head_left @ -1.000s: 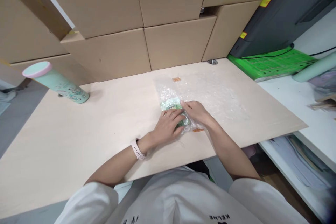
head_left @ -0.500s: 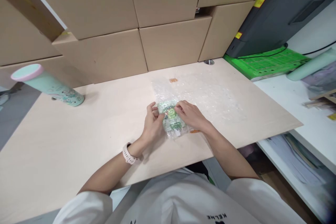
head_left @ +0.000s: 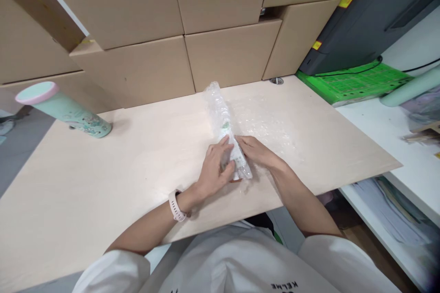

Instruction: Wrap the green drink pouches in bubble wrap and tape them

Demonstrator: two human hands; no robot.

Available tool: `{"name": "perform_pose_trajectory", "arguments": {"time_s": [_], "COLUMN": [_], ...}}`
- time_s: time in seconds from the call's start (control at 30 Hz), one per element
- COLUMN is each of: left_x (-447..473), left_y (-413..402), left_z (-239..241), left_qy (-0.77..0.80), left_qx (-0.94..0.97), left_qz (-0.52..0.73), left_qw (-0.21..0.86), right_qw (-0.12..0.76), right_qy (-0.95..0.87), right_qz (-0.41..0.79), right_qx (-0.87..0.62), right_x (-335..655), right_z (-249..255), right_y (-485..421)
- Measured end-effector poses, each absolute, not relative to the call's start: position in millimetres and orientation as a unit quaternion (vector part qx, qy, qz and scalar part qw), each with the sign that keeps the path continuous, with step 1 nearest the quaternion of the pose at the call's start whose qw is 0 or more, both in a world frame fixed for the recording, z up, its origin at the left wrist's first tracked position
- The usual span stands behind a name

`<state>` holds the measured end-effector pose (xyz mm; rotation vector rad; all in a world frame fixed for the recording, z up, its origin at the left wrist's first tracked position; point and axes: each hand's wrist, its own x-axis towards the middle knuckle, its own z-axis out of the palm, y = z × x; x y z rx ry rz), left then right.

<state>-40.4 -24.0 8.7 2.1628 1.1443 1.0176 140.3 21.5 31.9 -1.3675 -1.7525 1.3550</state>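
A small white-and-green package (head_left: 235, 152) stands tilted on its edge on the table, partly covered by clear bubble wrap (head_left: 220, 109). My left hand (head_left: 216, 165) grips its near left side, thumb and fingers bent against it. On the other side, my right hand (head_left: 256, 150) holds the package and the wrap, its fingertips partly hidden behind them. A loose part of the wrap stands up beyond the package, and more of it lies flat on the table to the right.
Stacked cardboard boxes (head_left: 233, 55) line the back of the wooden table (head_left: 137, 165). A mint tumbler with a pink rim (head_left: 68, 110) stands at the left. At the right are a green crate (head_left: 357, 81), a dark grey case (head_left: 371, 23) and a white shelf (head_left: 381, 128).
The package has turned from lying flat, green face up, to standing on its edge with wrap around it. The wrap's left part has lifted. My left hand has moved right onto the package.
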Motion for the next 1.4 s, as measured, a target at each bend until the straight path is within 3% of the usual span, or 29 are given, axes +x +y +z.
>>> {"name": "perform_pose_trajectory", "arguments": {"time_s": [0.13, 0.23, 0.33, 0.43, 0.63, 0.83, 0.97, 1.07, 1.17, 1.3, 1.4], "left_x": [-29, -20, -19, -24, -32, -28, -24, -19, -12, -5, -5], "left_y": [-18, -19, -24, -23, -15, -29, -30, -24, -17, -11, -10], "left_z": [0, -5, -6, -9, -10, 20, 21, 8, -4, -11, -11], "left_qy": [0.408, 0.390, 0.388, 0.473, 0.537, 0.427, 0.413, 0.420, 0.427, 0.429, 0.424], "left_qx": [0.847, 0.873, 0.866, 0.775, 0.520, 0.607, 0.746, 0.828, 0.863, 0.877, 0.881], "left_qz": [0.262, 0.212, 0.237, 0.344, 0.456, 0.528, 0.430, 0.298, 0.192, 0.154, 0.157], "left_qw": [0.218, 0.201, 0.209, 0.238, 0.482, 0.413, 0.298, 0.222, 0.191, 0.153, 0.137], "right_qw": [0.216, 0.262, 0.302, 0.253, 0.235, 0.309, 0.342, 0.328, 0.256, 0.202, 0.135], "right_qy": [-0.709, -0.676, -0.714, -0.750, -0.742, -0.626, -0.592, -0.637, -0.690, -0.667, -0.650], "right_qz": [0.265, 0.186, 0.287, 0.302, 0.315, 0.529, 0.568, 0.472, 0.314, 0.152, 0.118], "right_qx": [-0.617, -0.663, -0.562, -0.532, -0.543, -0.483, -0.459, -0.513, -0.599, -0.701, -0.738], "right_x": [165, 175, 174, 165, 156, 146, 138, 142, 151, 161, 169], "right_z": [33, 33, 33, 33, 27, 28, 28, 23, 20, 24, 25], "right_y": [30, 32, 30, 27, 30, 26, 25, 30, 35, 36, 38]}}
